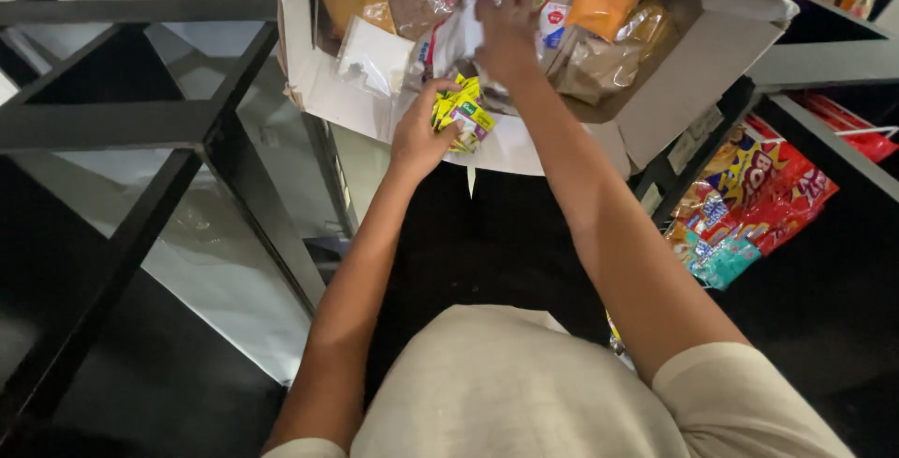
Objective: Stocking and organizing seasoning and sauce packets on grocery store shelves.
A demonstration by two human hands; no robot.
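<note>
- Left hand [421,135] curled tight round a bunch of small yellow foil sachets [464,113], held at the near edge of the open white cardboard box [688,83], apparently so the other hand is free.
- Right hand [508,38] reaches deeper into the box, fingers bent down and closed on a clear plastic packet [459,41]; exact grip hidden under the knuckles.
- Box sits tilted on a black metal shelf frame [140,121], flaps open, packed with orange snack bags [604,4] and brown-filled clear pouches [590,65].
- Red and yellow snack packs [749,196] lie on the lower right shelf, well apart from both hands.
</note>
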